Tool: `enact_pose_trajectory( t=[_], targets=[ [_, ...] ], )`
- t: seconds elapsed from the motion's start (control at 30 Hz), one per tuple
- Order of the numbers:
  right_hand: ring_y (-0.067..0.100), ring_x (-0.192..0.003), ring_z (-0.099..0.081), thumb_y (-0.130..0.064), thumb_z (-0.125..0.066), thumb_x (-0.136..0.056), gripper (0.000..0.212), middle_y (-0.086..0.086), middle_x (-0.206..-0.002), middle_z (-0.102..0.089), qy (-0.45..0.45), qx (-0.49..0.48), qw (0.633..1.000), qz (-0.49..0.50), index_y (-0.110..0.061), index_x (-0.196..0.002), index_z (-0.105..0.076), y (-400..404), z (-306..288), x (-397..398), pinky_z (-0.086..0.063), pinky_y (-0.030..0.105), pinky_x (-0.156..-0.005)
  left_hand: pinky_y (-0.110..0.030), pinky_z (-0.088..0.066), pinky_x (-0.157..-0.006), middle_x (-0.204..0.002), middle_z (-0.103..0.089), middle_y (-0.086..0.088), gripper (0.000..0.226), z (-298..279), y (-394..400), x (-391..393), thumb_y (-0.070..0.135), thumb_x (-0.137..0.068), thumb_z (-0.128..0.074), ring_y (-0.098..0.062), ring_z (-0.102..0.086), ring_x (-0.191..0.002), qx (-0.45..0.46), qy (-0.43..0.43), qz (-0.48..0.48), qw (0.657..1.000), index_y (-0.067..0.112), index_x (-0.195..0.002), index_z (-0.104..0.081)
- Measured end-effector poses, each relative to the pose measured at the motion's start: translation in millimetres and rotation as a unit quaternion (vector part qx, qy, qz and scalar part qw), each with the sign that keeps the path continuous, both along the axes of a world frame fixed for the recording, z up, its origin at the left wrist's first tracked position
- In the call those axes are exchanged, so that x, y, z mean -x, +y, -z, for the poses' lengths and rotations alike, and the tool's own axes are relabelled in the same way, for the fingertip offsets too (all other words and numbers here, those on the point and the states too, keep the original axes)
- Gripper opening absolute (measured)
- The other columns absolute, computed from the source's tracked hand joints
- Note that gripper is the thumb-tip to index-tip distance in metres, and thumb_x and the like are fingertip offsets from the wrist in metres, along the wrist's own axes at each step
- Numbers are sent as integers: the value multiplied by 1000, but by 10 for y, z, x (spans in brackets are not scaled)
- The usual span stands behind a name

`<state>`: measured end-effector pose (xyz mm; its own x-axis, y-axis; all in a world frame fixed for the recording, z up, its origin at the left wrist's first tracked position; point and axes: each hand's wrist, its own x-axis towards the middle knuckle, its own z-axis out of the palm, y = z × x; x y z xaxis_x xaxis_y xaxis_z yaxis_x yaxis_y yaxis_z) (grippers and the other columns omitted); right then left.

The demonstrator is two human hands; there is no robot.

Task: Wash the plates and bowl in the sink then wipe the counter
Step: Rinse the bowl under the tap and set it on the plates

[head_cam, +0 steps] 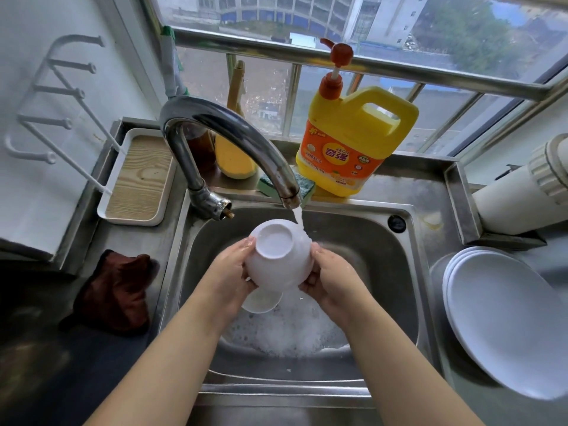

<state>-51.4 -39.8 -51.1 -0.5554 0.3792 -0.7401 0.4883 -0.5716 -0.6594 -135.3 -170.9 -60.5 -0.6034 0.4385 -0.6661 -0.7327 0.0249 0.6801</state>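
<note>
While the water runs from the faucet onto its outer wall, you hold the white bowl upside down over the sink, its foot ring turned up toward you. Your left hand has its grip curled round the bowl's left side, and your right hand cups the right side with the fingers wrapped under the rim, so both grips are closed on the bowl. This looks like the rinse of the bowl: suds lie in the sink bottom below your wrists, and a second white dish sits just under the bowl, partly hidden, so you cannot tell from here whether it is clean. The stacked white plates rest on the tabletop to the right of the sink, well apart from the stream, and appear already washed. Next, you likely need to turn the bowl so the stream reaches its inside, keeping a firm hold since the wet surface will be slippery, then set it aside. The brown cloth lies on the tabletop to the left, untouched, ready for the wiping that is not yet begun.
</note>
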Motion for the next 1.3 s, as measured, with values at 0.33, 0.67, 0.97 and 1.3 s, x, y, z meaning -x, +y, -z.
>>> enact_pose_trajectory(
  t=[0.33, 0.67, 0.97, 1.3],
  targets=[
    [25, -101, -63, -31, -46, -100, 26, 12, -109, -67, 38, 78, 989, 120, -14, -111, -62, 68, -76, -90, -54, 38, -85, -29, -53, -72, -119, -63, -12, 35, -76, 162, -16, 12, -94, -54, -21, -60, -102, -42, 25, 46, 998, 10, -129, -55],
    [25, -102, -58, -26, -51, -94, 23, 11, -111, -63, 118, -16, 991, 65, -15, -113, -57, 173, -122, -364, -48, 47, -97, -42, -55, -78, -120, -64, -9, 40, -63, 219, -127, 8, -96, -51, -26, -61, -110, -38, -30, 65, 997, 23, -133, -53],
    [27, -108, -61, -22, -38, -103, 30, 15, -118, -64, 64, 38, 996, 59, -7, -122, -56, 57, -2, -389, -53, 46, -90, -39, -49, -90, -111, -69, -4, 26, 11, -39, -190, 26, -91, -62, -25, -63, -104, 63, 46, 86, 993, 22, -117, -62],
    [20, -91, -57, -30, -42, -101, 21, 7, -103, -61, -51, -165, 985, -16, -15, -105, -56, 127, 50, -578, -50, 35, -77, -32, -46, -78, -104, -65, 0, 12, 143, -229, -215, 20, -95, -58, -16, -60, -100, 182, 152, 166, 957, 24, -105, -61]
  ],
)
